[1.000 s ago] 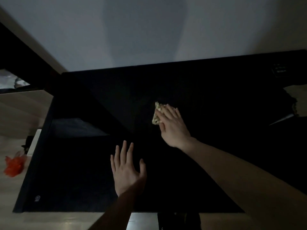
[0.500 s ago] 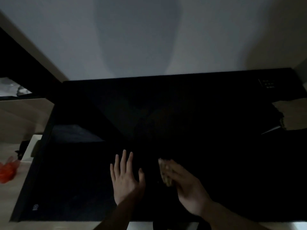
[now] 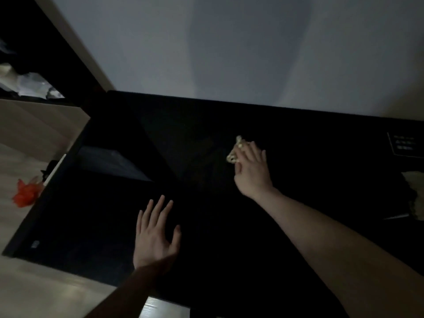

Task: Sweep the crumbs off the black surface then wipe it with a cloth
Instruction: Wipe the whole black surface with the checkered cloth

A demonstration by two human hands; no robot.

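Note:
The black surface [image 3: 309, 171] fills most of the dim view, running back to a pale wall. A small yellowish cloth [image 3: 235, 149] lies bunched on it right of the middle. My right hand [image 3: 252, 171] presses flat on the cloth with straight fingers, covering most of it. My left hand [image 3: 156, 235] rests flat on the surface near its front edge, fingers spread, holding nothing. No crumbs show in the darkness.
A pale rag or paper [image 3: 415, 198] lies at the right edge of the surface, beside a small label [image 3: 405, 143] at the back right. An orange bag [image 3: 25, 193] sits on the light floor at left. A dark shelf [image 3: 29, 88] stands at the far left.
My right hand has pushed the cloth away from the front edge toward the back right of the surface. My left hand has stayed in place. The camera tilted.

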